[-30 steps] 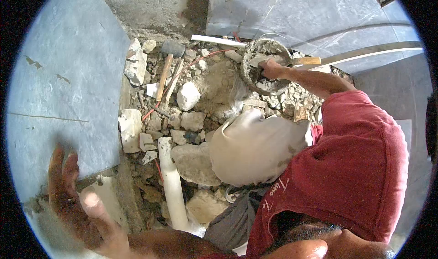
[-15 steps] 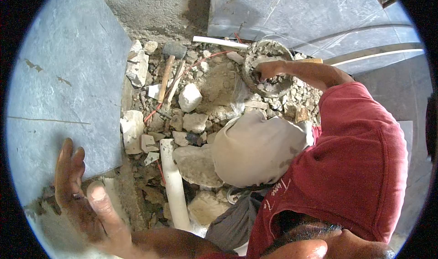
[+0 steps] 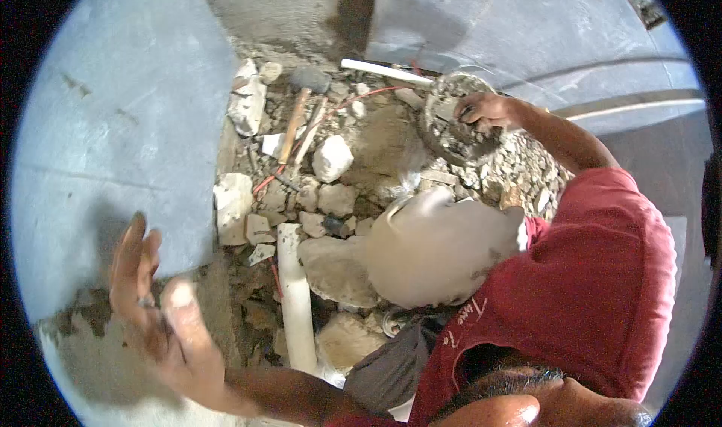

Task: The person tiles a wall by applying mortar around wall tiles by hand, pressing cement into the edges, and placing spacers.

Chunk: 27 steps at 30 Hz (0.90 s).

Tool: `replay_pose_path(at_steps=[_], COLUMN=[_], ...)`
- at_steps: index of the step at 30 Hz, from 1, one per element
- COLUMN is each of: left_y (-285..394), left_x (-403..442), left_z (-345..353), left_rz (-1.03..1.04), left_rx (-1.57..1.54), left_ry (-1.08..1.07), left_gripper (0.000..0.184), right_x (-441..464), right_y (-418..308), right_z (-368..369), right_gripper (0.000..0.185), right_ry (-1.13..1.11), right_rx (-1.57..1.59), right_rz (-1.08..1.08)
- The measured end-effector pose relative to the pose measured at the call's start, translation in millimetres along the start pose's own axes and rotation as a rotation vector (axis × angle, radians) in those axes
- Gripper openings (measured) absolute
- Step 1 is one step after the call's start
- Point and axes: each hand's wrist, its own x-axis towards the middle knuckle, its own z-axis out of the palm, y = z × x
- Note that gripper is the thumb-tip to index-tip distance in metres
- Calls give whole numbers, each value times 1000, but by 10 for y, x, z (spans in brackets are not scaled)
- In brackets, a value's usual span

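Note:
My left hand [image 3: 169,325] is held up at the lower left, fingers stretched and thumb apart, with nothing in it. It is nearest to the large blue-grey tile [image 3: 128,149] on the left wall; I cannot tell whether it touches. My right hand [image 3: 487,111] is over the bucket [image 3: 430,130] of wet grey mortar [image 3: 451,96]. Its fingers are curled together, with a dark patch between them that I cannot identify. The bucket's rim is coated with mortar, and the hand covers part of its inside.
A hammer [image 3: 295,122] with a wooden handle lies on rubble. White pipes [image 3: 295,299], a red cable [image 3: 271,179] and several stones [image 3: 332,158] lie around. My knee in light cloth [image 3: 436,254] is in the middle. Blue-grey tiles [image 3: 511,21] cover the far wall.
The view has shifted, so the scene sits further right. My right hand has risen from the mortar, its fingers now curled in view. My left hand stays raised and open.

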Motion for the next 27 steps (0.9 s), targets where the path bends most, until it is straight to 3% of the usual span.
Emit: replay_pose_path(at_steps=[1, 2, 3, 4, 7, 10, 11, 12, 14, 15, 17, 18, 21, 25, 27], left_y=[-19, -55, -58, -105, -79, -470, -526, -627, -782, -855, -900, -738, -686, -694, -688], left_x=[14, -6, -2, 19, 0, -171, -213, -315, -507, -555, -659, -666, -703, -701, -761], left_z=[-4, -33, 7, -15, 4, 266, 334, 431, 677, 840, 1160, 1066, 1123, 1036, 1018], left_rz=[8, 27, 10, 118, -4, -241, -479, -483, -444, -466, -593, -657, -583, -419, -460], left_rx=[-10, 27, -105, -84, -62, -124, -263, -276, -317, -383, -856, -1094, -1373, -1397, -1355], left_ry=[16, 8, 62, 67, 11, -294, -503, -539, -438, -301, 281, 464, 901, 972, 1071], left_gripper=[48, 45, 37, 32, 22, 26, 31, 32, 36, 38, 51, 56, 44, 45, 47], right_x=[-146, 43, -177, -197, -61, -147, -119, -121, -217, -339, -397, -389, -448, -405, -434], right_y=[-189, -31, -361, -460, -920, -1596, -1756, -1922, -2234, -2410, -2627, -2689, -2707, -2618, -2557], right_z=[95, -45, 216, 249, 670, 1426, 1620, 1844, 2321, 2549, 2949, 3129, 3616, 3975, 4106], right_gripper=[17, 16, 18, 24, 17, 14, 16, 19, 26, 25, 24, 23, 24, 22, 24], right_ry=[54, 68, 102, 45, -61, -191, -272, -326, -491, -433, -595, -632, -636, -616, -574], right_rx=[83, 76, 227, 288, 347, 483, 527, 535, 582, 575, 617, 608, 554, 483, 476], right_rz=[-1, -42, -101, -154, -375, -526, -568, -618, -748, -720, -703, -710, -695, -620, -594])
